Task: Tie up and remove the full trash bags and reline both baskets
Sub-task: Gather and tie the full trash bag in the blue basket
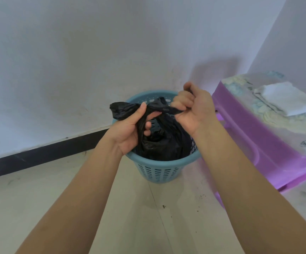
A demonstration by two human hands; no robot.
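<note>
A blue slotted basket (159, 173) stands on the pale tiled floor (38, 198) close to the white wall (75, 52), near the floor's far edge where a black skirting strip (47, 153) runs. Inside it sits a full black trash bag (165, 142), its body below the rim and its gathered top pulled up above the basket. The left hand (130, 129) is closed around one twisted strand of the bag's top, a loose black end sticking out past the thumb. The right hand (194, 109) is clenched on the other strand, drawn taut between the two hands. Just right of the basket, a purple plastic stool (249, 136) with a patterned top carries a folded white cloth (286, 99) near its far corner
</note>
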